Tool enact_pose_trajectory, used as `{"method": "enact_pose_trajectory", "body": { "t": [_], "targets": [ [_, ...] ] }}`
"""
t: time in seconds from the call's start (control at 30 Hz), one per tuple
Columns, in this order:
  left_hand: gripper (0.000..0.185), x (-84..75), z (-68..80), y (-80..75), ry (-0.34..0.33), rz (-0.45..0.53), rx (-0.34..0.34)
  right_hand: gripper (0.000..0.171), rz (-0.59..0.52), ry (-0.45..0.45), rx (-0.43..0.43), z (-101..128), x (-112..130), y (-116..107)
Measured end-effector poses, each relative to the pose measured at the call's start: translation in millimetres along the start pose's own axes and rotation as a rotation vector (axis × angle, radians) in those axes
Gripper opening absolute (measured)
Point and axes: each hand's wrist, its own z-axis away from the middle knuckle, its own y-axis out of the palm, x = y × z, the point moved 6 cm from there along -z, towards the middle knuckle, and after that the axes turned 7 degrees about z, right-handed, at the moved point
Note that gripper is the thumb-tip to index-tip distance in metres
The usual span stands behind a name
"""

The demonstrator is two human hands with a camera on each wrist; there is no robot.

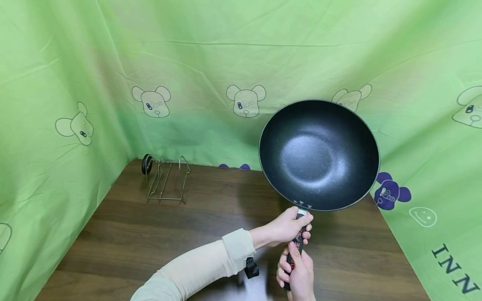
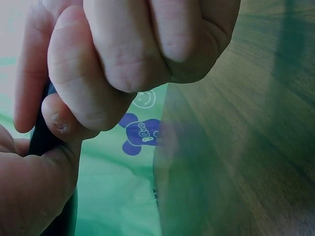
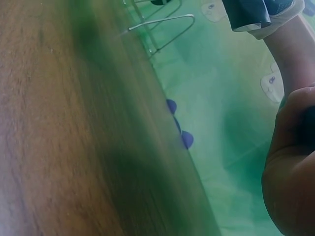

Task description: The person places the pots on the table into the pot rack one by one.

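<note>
Black and deep, a wok (image 1: 320,154) is held up over the right side of the counter (image 1: 211,225), tilted so its glossy inside faces the person. Both hands have its handle (image 1: 289,260): the left hand (image 1: 283,226) has its fingers wrapped round it close to the bowl, the right hand (image 1: 302,271) grasps it lower down. Over at the back left, a wire rack (image 1: 165,198) sits near the green cloth (image 1: 203,62).
</note>
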Motion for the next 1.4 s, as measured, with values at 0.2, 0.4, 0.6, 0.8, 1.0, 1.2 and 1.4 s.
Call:
{"method": "enact_pose_trajectory", "body": {
  "t": [0.2,0.4,0.6,0.8,1.0,1.2,1.4],
  "targets": [
    [0.018,-3.4,1.6,-4.2,0.015,-0.005,-0.007,0.032,0.000,0.001,0.016,-3,-2,3],
    [0.019,-5.5,3.2,-8.1,0.023,0.000,0.005,0.032,0.004,0.019,0.025,-5,-5,5],
    [0.019,-6.2,4.1,-12.7,0.025,0.003,0.006,0.032,-0.013,0.018,0.039,-7,-6,9],
    [0.017,-8.7,7.5,-19.0,0.027,-0.014,-0.022,0.032,-0.020,0.025,0.042,-9,-9,14],
    [0.015,-12.2,10.3,-24.9,0.035,-0.012,-0.035,0.031,-0.021,0.027,0.047,-13,-10,19],
    [0.013,-15.3,14.4,-29.4,0.060,0.011,-0.052,0.031,0.022,0.034,0.064,-15,-9,22],
    [0.014,-19.6,16.4,-31.9,0.069,0.012,-0.073,0.031,0.036,0.038,0.078,-17,-9,23]
  ]
}}
